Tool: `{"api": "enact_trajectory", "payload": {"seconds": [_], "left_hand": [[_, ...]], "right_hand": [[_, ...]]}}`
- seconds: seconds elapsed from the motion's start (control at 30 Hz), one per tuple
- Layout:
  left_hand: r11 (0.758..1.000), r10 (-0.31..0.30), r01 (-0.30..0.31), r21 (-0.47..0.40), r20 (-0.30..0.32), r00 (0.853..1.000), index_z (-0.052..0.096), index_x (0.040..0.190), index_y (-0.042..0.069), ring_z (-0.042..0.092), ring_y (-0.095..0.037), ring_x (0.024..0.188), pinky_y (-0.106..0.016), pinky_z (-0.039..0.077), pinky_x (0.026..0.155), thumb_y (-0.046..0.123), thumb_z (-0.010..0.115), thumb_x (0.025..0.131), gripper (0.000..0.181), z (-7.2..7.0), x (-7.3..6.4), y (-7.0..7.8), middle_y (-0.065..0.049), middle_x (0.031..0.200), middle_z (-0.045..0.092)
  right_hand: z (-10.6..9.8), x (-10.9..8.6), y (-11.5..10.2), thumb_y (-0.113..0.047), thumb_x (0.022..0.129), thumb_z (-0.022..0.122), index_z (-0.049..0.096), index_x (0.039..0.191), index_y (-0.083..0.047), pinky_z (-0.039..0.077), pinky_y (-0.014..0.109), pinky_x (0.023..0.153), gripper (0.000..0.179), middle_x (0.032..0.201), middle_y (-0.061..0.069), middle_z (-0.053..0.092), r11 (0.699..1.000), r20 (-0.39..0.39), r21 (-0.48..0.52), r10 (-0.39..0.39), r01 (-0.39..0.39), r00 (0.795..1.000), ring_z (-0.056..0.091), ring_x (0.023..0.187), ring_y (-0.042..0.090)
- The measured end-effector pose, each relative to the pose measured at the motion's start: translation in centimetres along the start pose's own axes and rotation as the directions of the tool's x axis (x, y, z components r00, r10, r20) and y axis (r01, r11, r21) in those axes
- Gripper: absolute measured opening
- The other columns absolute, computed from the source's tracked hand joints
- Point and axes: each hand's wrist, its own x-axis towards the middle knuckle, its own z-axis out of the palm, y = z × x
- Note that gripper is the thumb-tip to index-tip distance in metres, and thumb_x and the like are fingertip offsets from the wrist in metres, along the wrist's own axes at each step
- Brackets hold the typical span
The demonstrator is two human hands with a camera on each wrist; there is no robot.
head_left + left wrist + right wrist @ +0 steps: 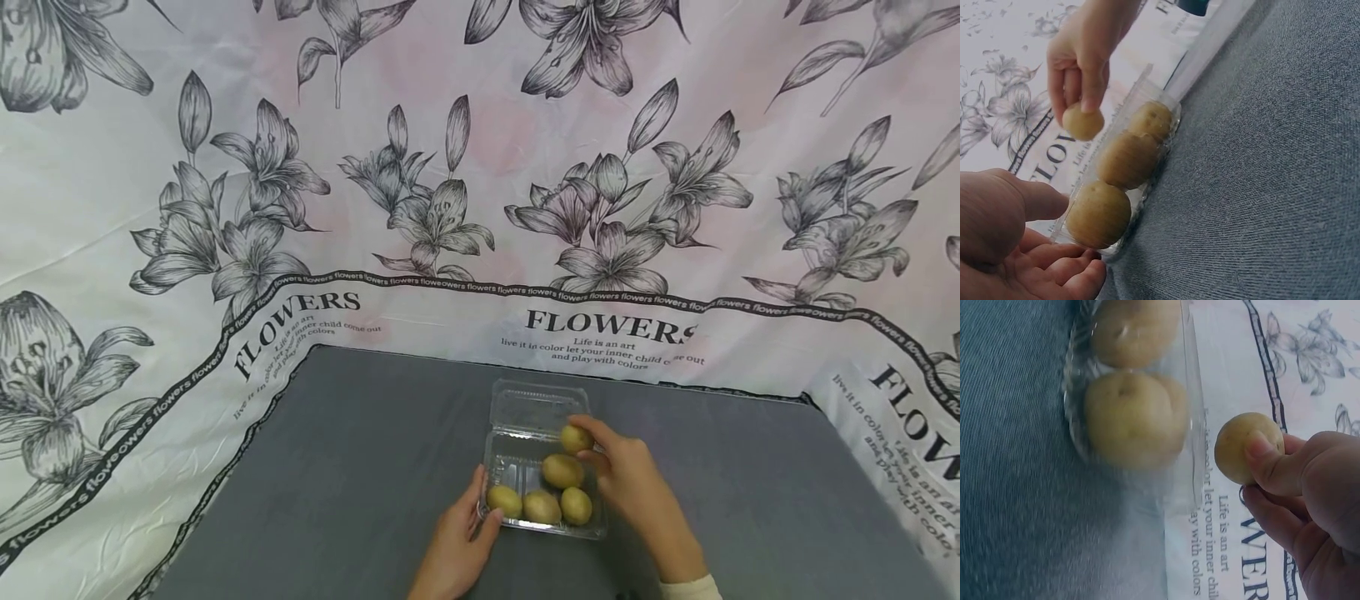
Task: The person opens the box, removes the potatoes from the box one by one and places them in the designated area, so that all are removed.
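A clear plastic clamshell box [507, 468] lies on the grey cloth with its lid [534, 406] folded back, away from me. Along its near side sit three potatoes, the left one [505, 501], the middle one [542, 507] and the right one [576, 506]. Another potato [562, 472] rests behind them on the right. My left hand [459, 533] grips the box at its near left corner, thumb and fingers on either side of the wall. Between thumb and fingertips, my right hand [630, 475] pinches a small potato [1234, 456] above the box's far right part.
Grey cloth [375, 450] covers the table around the box. A white hanging cloth [442, 321] with printed flowers and lettering borders the table at the back and both sides. A dark teal object [1194, 5] shows at the left wrist view's top edge.
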Motion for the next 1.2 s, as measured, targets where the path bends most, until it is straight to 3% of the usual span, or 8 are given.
{"api": "enact_trajectory", "payload": {"seconds": [0.2,0.43,0.63,1.03,1.2], "left_hand": [[1.0,-0.006,0.006,-0.002,-0.004,1.0,0.027,0.16,-0.014,0.039,-0.047,0.147,-0.052,0.039,0.116,0.013,0.064,0.107,0.069,0.0,0.0,-0.1,-0.035,0.159,0.039],[1.0,-0.009,0.009,0.009,0.004,1.0,0.027,0.16,-0.014,0.038,-0.047,0.148,-0.053,0.039,0.116,0.014,0.063,0.108,0.07,-0.1,0.0,-0.1,-0.035,0.159,0.039],[1.0,0.002,-0.002,-0.002,0.0,1.0,0.027,0.16,-0.013,0.037,-0.045,0.149,-0.05,0.038,0.117,0.014,0.063,0.108,0.069,-0.1,-0.1,-0.2,-0.036,0.159,0.038],[0.999,-0.02,0.019,0.043,0.02,1.0,0.026,0.16,-0.013,0.037,-0.046,0.148,-0.054,0.041,0.115,0.017,0.062,0.108,0.07,-0.4,-0.3,-0.2,-0.033,0.16,0.039],[0.999,-0.029,0.029,0.043,0.003,1.0,0.028,0.161,-0.011,0.038,-0.044,0.148,-0.052,0.04,0.116,0.02,0.064,0.108,0.071,-0.2,-0.2,0.0,-0.031,0.16,0.041]], "right_hand": [[-0.6,-0.5,1.0,0.006,0.08,0.086,0.072,0.127,-0.008,0.064,0.045,0.064,0.051,0.103,0.016,0.08,0.998,-0.049,-0.024,0.063,-0.064,0.997,0.075,0.076,0.024],[-1.0,-1.1,2.0,0.005,0.08,0.087,0.073,0.127,-0.009,0.059,0.043,0.057,0.05,0.098,0.015,0.08,0.993,-0.084,-0.043,0.109,-0.113,0.99,0.069,0.07,0.02],[-1.4,-1.6,2.7,0.006,0.08,0.087,0.073,0.126,-0.007,0.062,0.052,0.062,0.05,0.099,0.019,0.079,0.99,-0.111,-0.047,0.125,-0.131,0.986,0.076,0.08,0.034],[-1.4,-2.6,4.2,0.007,0.079,0.088,0.075,0.124,-0.005,0.063,0.06,0.073,0.048,0.108,0.023,0.078,0.975,-0.068,-0.074,0.206,-0.211,0.976,0.076,0.094,0.044],[-1.4,-2.9,4.7,0.005,0.083,0.086,0.074,0.128,-0.004,0.062,0.061,0.074,0.047,0.111,0.025,0.077,0.957,-0.004,-0.084,0.277,-0.276,0.961,0.075,0.096,0.046]]}}
